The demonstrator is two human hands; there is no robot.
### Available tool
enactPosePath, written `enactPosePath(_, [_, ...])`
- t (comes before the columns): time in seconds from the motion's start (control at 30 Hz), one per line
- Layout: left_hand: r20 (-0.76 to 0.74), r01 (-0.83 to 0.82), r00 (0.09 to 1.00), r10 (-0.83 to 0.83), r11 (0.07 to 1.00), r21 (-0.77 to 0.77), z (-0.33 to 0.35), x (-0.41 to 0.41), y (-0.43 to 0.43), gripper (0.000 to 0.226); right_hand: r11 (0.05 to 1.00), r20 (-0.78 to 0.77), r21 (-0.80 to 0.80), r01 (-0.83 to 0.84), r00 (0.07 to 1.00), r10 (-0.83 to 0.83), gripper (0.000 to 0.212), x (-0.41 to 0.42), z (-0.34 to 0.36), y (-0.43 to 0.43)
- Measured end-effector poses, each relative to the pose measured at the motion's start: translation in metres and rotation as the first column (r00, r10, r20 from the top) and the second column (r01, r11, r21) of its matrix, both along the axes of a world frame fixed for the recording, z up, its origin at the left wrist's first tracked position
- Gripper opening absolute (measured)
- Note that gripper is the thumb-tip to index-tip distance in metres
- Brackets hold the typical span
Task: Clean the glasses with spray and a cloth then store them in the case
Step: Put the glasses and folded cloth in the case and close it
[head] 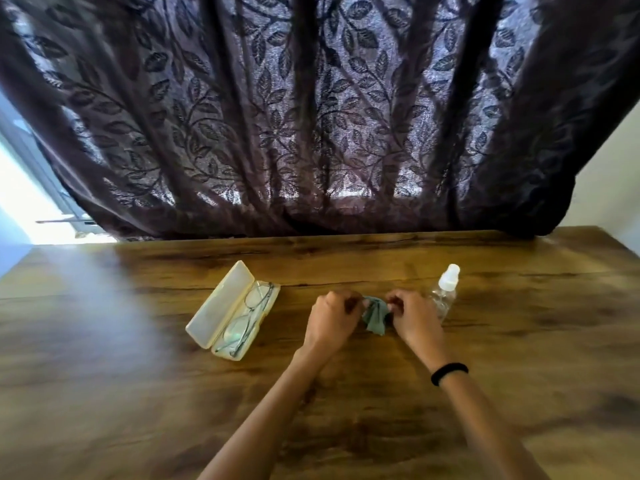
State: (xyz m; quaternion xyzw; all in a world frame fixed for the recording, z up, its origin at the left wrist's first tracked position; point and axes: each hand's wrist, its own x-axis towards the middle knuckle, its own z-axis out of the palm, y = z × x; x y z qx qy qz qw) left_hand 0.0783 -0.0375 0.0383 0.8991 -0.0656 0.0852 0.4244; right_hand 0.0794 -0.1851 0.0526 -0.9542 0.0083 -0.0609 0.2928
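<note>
A small green cloth [375, 318] hangs between my two hands over the middle of the wooden table [138, 393]. My left hand [332, 318] pinches its left corner and my right hand [414, 318] pinches its right corner. To the left lies a cream glasses case [207, 311], lid open. Folded thin-framed glasses [247, 317] rest inside its lower half. A clear spray bottle [445, 292] with a white cap stands just right of my right hand.
A dark leaf-patterned curtain [311, 116] hangs along the table's far edge. A bright window [20, 188] shows at the left. A black band [449, 373] circles my right wrist.
</note>
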Motion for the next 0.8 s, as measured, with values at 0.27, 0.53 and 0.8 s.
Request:
enactPosePath(0.27, [-0.165, 0.053, 0.983, -0.082, 0.984, -0.17, -0.009, 0.005, -0.011, 0.044, 0.979, -0.031, 0.204, -0.014, 0.999, 0.021, 0.008, 0.001, -0.009, 0.003])
enactPosePath(0.53, [-0.273, 0.034, 0.948, -0.161, 0.908, -0.418, -0.006, 0.007, 0.019, 0.039, 0.396, -0.286, 0.893, 0.213, 0.949, 0.135, 0.007, -0.003, 0.0, 0.008])
enactPosePath(0.8, [-0.219, 0.104, 0.958, -0.185, 0.936, -0.338, 0.009, 0.006, 0.051, 0.02, 0.321, -0.338, 0.905, 0.278, 0.929, 0.149, 0.009, 0.001, -0.002, 0.011])
